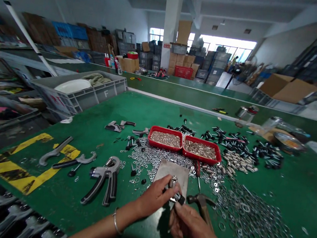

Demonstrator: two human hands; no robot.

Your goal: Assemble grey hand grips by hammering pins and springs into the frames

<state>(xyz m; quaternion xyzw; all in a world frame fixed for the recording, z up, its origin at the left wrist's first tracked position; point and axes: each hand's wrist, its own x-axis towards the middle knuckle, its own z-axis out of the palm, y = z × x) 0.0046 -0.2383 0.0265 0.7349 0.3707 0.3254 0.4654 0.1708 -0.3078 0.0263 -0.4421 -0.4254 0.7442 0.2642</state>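
My left hand [157, 195] is closed over the metal plate [167, 169], its thumb and fingers around a small shiny metal cylinder [173, 181] that stands upright. Just below, the fingers of my right hand [191, 222] pinch a black knob screw [180, 200], close to my left fingertips. Fingers partly hide both parts, and I cannot tell whether they are joined. To the right of the plate lie a claw hammer [201, 202] and a red-handled screwdriver [197, 170]. An assembled hand grip exerciser [106, 176] lies left of my left hand.
Two red trays [182, 149] of small metal parts sit behind the plate. Washers [154, 155] and larger metal rings [253, 217] are scattered around. Black knob screws [238, 145] and metal sleeves [238, 162] are heaped right. Loose grip handles [56, 151] lie left, near a grey crate [98, 95].
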